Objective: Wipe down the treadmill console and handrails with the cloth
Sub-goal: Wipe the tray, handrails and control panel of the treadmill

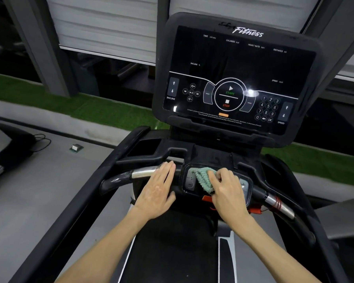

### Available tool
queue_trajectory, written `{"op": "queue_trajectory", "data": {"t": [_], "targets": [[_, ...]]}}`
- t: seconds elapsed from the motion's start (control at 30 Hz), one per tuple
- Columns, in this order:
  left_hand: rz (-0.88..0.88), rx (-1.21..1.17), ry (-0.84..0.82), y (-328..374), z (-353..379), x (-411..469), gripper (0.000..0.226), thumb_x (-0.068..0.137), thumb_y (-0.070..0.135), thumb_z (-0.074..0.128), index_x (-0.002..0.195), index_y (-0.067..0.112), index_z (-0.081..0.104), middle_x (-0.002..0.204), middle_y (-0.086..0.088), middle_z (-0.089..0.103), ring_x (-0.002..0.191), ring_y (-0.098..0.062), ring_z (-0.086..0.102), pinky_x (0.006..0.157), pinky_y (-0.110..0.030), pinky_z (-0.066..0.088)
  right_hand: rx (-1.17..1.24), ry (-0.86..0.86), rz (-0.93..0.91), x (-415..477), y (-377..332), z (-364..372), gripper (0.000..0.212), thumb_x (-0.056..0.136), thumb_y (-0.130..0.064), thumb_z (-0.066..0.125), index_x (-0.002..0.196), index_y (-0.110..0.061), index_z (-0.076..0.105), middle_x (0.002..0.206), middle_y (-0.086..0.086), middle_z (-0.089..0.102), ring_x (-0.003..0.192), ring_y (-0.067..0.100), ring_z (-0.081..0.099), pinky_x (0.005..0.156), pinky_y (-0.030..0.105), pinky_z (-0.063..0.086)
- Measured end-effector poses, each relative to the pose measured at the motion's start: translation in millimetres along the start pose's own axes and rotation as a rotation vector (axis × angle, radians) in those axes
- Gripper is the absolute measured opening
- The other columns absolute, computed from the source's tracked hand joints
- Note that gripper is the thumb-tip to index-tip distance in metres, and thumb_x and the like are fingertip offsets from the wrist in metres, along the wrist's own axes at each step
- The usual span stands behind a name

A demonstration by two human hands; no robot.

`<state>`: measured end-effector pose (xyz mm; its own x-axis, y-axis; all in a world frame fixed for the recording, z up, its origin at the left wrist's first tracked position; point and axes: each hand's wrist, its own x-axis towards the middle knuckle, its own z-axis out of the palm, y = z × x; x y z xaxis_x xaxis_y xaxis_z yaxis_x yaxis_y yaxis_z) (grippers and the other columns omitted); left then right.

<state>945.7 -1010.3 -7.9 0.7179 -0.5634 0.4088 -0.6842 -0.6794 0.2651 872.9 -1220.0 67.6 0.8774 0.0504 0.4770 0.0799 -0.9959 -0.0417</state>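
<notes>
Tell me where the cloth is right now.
The green cloth is bunched under the right hand, pressed on the small control panel at the middle of the front handlebar, just right of the left hand.

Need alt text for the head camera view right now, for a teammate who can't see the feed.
The right hand presses a green cloth onto the small control panel at the middle of the treadmill's front handrail, while the left hand rests flat on that bar. Above, the dark console screen shows START, STOP and a number keypad.

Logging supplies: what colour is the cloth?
Mint green cloth, clearest in the head view, under the right hand.
</notes>
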Motion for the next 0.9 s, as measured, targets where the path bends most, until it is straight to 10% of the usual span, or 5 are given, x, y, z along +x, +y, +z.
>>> {"op": "queue_trajectory", "data": {"t": [0.9], "targets": [[0.008,-0.05,-0.023,1,2,2,0.082,0.084,0.025,0.051,0.152,-0.004,0.017,0.159,-0.02,0.02,0.151,-0.028,0.012,0.119,-0.047,0.024,0.053,-0.058,-0.115,34,-32,5,0.043,0.056,0.016,0.063,0.096,-0.001,0.064,0.078,0.01,0.05,0.063,0.022,0.045,0.053,0.032,0.039]]}}
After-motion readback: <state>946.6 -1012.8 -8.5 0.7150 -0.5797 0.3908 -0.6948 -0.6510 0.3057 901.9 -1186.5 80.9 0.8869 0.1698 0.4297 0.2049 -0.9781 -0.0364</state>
